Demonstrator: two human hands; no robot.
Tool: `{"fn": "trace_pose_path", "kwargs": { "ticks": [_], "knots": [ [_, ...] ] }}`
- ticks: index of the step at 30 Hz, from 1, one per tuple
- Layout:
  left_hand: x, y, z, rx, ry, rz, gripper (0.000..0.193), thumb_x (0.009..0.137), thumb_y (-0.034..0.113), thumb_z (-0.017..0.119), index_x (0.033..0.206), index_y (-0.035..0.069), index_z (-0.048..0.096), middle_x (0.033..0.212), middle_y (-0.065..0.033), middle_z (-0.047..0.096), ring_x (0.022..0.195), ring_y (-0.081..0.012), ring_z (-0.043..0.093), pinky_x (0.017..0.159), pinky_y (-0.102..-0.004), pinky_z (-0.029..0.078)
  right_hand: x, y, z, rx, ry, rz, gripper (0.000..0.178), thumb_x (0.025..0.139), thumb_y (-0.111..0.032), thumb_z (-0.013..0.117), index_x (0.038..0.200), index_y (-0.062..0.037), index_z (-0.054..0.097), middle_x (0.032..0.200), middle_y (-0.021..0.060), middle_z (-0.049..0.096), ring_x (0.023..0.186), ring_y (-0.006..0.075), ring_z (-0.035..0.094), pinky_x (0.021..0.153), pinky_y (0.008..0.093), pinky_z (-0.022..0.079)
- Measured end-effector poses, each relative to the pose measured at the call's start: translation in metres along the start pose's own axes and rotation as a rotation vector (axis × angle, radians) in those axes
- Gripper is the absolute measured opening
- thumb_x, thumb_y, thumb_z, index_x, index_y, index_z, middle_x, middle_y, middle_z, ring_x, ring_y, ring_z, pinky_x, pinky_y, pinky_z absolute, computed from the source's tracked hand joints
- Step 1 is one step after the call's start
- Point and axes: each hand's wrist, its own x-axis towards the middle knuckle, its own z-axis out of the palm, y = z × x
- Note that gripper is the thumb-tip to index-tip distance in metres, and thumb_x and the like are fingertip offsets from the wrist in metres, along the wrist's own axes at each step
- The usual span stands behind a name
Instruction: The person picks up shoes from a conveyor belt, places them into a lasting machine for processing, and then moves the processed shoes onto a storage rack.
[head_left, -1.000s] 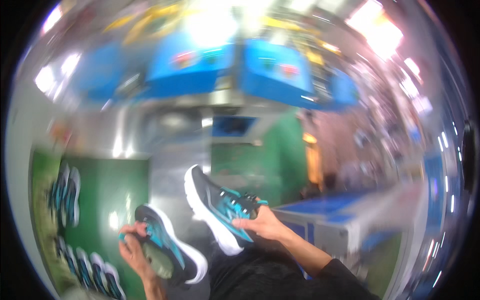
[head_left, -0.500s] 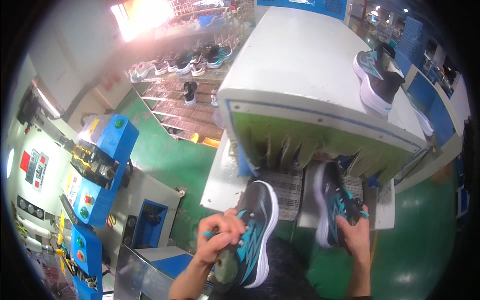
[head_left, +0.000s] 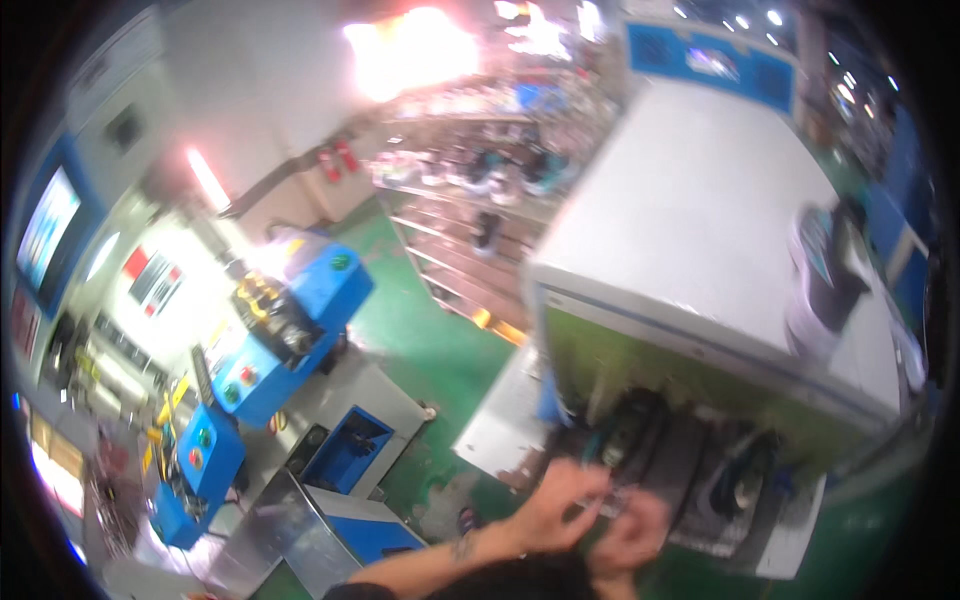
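My left hand (head_left: 562,508) and my right hand (head_left: 632,530) are close together in front of the machine's opening. The left fingers are curled as in a pinch, near a small pale thing between the hands that is too blurred to name. Motion smears my right hand, so its fingers do not show clearly. Just beyond the hands, one dark sneaker with teal trim (head_left: 632,432) lies partly under the machine's hanging flaps. Another dark sneaker (head_left: 738,482) rests to its right on the dark belt (head_left: 672,468). Neither hand visibly holds a shoe.
Above the belt stands a big white machine housing (head_left: 690,190), with a dark sneaker with a pale sole (head_left: 825,275) on top. Behind it is a shoe rack (head_left: 455,235). Blue-and-white machines with buttons (head_left: 265,370) stand at left. A white side ledge (head_left: 500,420) flanks the belt.
Both sneakers have left my hands and now lie on the belt at the flaps. My hands have come together, and the view has swung left.
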Motion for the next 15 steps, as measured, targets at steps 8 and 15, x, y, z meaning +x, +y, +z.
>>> {"fn": "trace_pose_path", "kwargs": {
  "ticks": [8,15],
  "knots": [
    [-0.308,-0.025,-0.107,0.198,0.836,-0.796,0.019,0.084,0.011,0.060,0.100,0.001,0.059,0.095,-0.0165,0.064,0.093,-0.0319,0.064,0.083,-0.0377,0.050,-0.135,-0.091,0.187,0.421,-1.295,-0.183,0.013,0.082,0.001,0.055,0.089,-0.0011,0.067,0.090,0.0146,0.067,0.085,0.0315,0.064,0.078,0.0359,0.051],
    [-0.604,0.103,0.028,1.181,2.108,-1.466,0.013,0.083,0.010,0.053,0.090,0.002,0.060,0.085,-0.0194,0.058,0.084,-0.0389,0.057,0.075,-0.0447,0.046,-0.307,-0.238,0.262,0.587,-2.286,-0.288,0.018,0.087,0.000,0.057,0.103,0.0040,0.063,0.098,0.0091,0.067,0.094,0.0141,0.063,0.083,0.0263,0.050]
  ]
}}
